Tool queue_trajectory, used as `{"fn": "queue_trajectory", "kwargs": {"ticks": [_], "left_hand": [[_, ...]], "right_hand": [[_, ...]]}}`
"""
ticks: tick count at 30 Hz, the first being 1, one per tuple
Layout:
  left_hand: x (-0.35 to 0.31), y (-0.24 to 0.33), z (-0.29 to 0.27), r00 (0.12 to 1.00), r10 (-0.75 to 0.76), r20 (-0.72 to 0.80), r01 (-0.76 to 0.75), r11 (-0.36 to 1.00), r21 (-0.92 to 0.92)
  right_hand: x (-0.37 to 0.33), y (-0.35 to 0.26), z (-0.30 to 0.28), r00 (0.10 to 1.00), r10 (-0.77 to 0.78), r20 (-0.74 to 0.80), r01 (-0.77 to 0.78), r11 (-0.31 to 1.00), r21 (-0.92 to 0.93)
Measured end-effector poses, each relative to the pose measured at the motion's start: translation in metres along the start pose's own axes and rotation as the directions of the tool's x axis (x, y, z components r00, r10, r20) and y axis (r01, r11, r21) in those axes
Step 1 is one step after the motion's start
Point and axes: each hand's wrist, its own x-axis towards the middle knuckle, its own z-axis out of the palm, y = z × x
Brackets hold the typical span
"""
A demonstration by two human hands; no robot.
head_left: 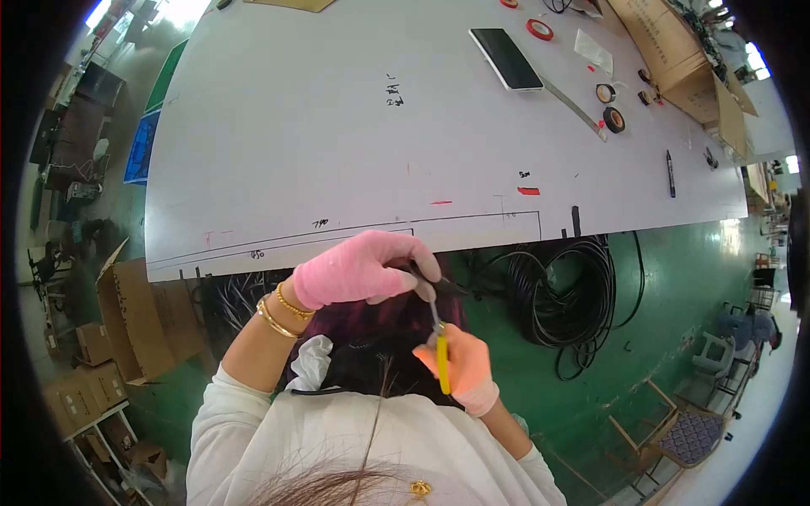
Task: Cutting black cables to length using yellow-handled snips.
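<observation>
My left hand (363,268), in a pink glove, is closed in a pinch just off the table's near edge. A short dark piece (449,287) shows beside its fingertips; whether it is a cable end I cannot tell. My right hand (471,371), in an orange glove, is lower and to the right. It grips a slim yellow-handled tool (443,363), held nearly upright. The tool's grey metal end reaches up to the left fingertips; its exact kind is unclear.
A white table (278,143) with drawn lines spans the front. On it lie a phone (508,59), a steel ruler (575,110), tape rolls (614,120) and a marker (671,174). Coiled black cable (561,295) hangs below its edge. Cardboard boxes (143,316) stand left, a chair (688,437) right.
</observation>
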Motion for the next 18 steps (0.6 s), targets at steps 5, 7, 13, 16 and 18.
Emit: {"fn": "queue_trajectory", "kwargs": {"ticks": [5,7,13,16,18], "left_hand": [[-0.01,-0.013,0.004,0.993,0.112,-0.035,-0.111,0.993,0.04],[-0.019,-0.01,0.015,0.982,0.188,0.001,-0.188,0.982,0.033],[-0.133,-0.024,-0.027,0.885,-0.008,-0.465,-0.009,0.999,-0.034],[-0.212,-0.075,-0.047,0.418,0.14,-0.898,0.316,0.904,0.289],[-0.219,-0.075,-0.038,0.298,0.572,-0.765,0.776,0.322,0.543]], "right_hand": [[-0.007,0.007,-0.023,0.886,0.001,-0.464,0.122,0.964,0.236],[0.017,0.008,-0.021,0.916,-0.145,-0.375,0.195,0.976,0.098],[0.041,-0.026,-0.021,0.931,-0.364,-0.014,0.346,0.895,-0.28],[0.044,-0.056,-0.029,0.918,-0.397,-0.012,0.387,0.9,-0.2],[0.046,-0.071,-0.027,0.931,-0.365,-0.02,0.36,0.924,-0.131]]}}
